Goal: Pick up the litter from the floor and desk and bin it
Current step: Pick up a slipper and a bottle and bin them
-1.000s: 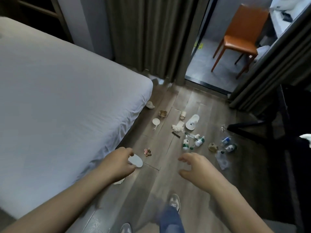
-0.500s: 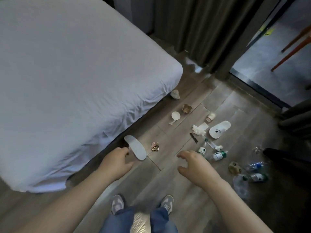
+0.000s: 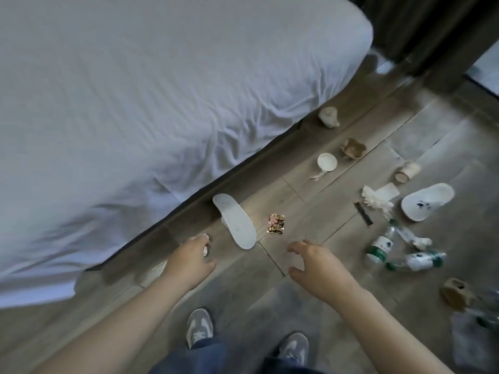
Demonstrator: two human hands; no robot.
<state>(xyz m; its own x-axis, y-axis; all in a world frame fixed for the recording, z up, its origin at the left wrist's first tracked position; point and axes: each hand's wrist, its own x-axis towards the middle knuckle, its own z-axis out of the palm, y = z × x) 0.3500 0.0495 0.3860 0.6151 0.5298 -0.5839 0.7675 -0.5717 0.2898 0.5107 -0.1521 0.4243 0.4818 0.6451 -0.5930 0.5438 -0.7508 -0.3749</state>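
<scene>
Litter lies scattered over the wooden floor beside the bed. My left hand (image 3: pixel 192 257) hovers low near the bed's edge, its fingers curled round a small white scrap (image 3: pixel 205 251) that is mostly hidden. My right hand (image 3: pixel 314 261) hangs above the floor with loosely curled fingers and holds nothing. Just beyond both hands lie a shiny snack wrapper (image 3: pixel 276 224) and an upturned white slipper (image 3: pixel 235 221). Farther right are two plastic bottles (image 3: pixel 379 247), a tissue (image 3: pixel 376 201), a paper cup (image 3: pixel 406 172), a white lid (image 3: pixel 327 161) and brown crumpled paper (image 3: pixel 353 149). No bin shows.
The white bed (image 3: pixel 162 103) fills the left side. A second slipper (image 3: pixel 426 201) lies at the right, a brown crumpled piece (image 3: pixel 456 294) and a clear plastic bag (image 3: pixel 469 338) at the lower right. Dark curtains (image 3: pixel 421 28) hang at the top right. My shoes (image 3: pixel 199 327) stand below.
My view has tilted down and moved closer to the floor; the chair and doorway have left the frame. Both hands are lower, nearer the wrapper and the upturned slipper.
</scene>
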